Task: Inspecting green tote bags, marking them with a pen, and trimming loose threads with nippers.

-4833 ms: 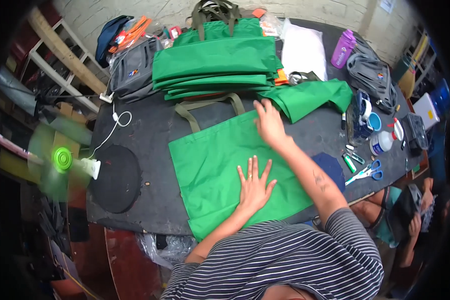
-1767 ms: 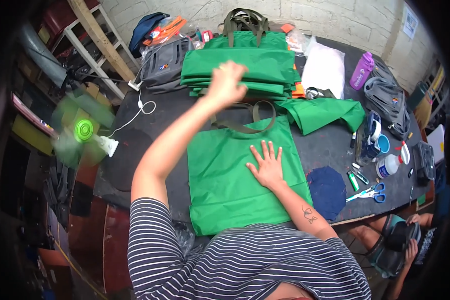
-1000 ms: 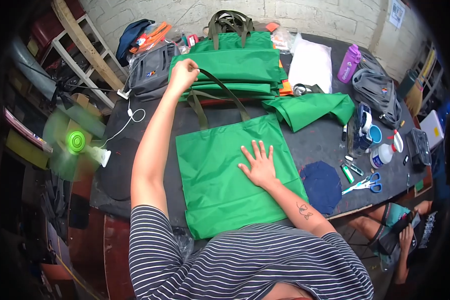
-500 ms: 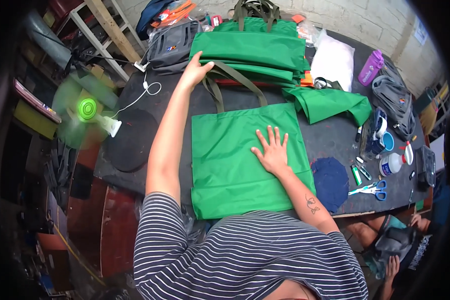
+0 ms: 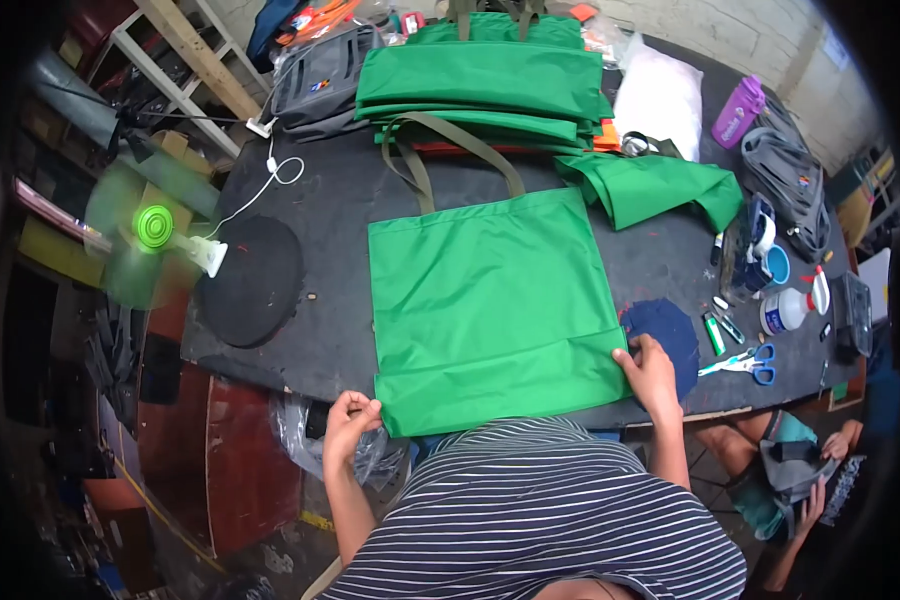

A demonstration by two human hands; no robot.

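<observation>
A green tote bag (image 5: pixel 490 290) lies flat in front of me, its dark olive handles (image 5: pixel 470 142) pointing to the far side. A crease runs across its near part. My left hand (image 5: pixel 352 425) pinches the bag's near left edge between thumb and fingers. At the right edge, by the end of the crease, my right hand (image 5: pixel 652 374) grips the fabric with thumb on top and fingers curled. Just beyond the handles sits a stack of folded green bags (image 5: pixel 480 85). Another green bag (image 5: pixel 660 190) lies crumpled at the far right.
Right of the bag are a round navy cloth (image 5: pixel 670 335), blue-handled scissors (image 5: pixel 755 366), a spray bottle (image 5: pixel 788 310) and a purple bottle (image 5: pixel 738 112). A clip fan (image 5: pixel 155 228) spins at the table's left edge beside a black disc (image 5: pixel 250 282). Another person's hands (image 5: pixel 818 490) hold grey fabric at lower right.
My left hand has come from the handles down to the bag's near left edge. My right hand has left the bag's middle for its right edge. The view has shifted slightly.
</observation>
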